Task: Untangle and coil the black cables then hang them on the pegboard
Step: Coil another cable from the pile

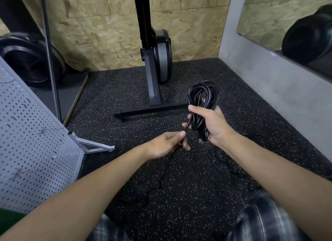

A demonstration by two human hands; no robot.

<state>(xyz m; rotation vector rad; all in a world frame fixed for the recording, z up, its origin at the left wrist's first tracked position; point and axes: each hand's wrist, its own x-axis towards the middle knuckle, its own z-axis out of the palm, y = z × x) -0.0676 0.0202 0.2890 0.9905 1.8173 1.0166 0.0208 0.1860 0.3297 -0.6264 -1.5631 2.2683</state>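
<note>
My right hand (211, 123) grips a coil of black cable (203, 95), its loops standing up above my fist and a plug hanging below it. My left hand (168, 144) pinches the loose strand of the same cable just left of the coil. From there the free tail (162, 179) runs down across the speckled black floor toward me. More black cable (231, 164) lies tangled on the floor under my right forearm, hard to make out. The grey pegboard (30, 142) with small hooks stands on a foot at the left.
An upright black exercise machine (156, 57) on a floor bar stands straight ahead against a chipboard wall. A fan wheel (27, 61) and a thin pole are at the back left. A grey concrete ledge (280, 82) runs along the right. My plaid-clad knees fill the bottom edge.
</note>
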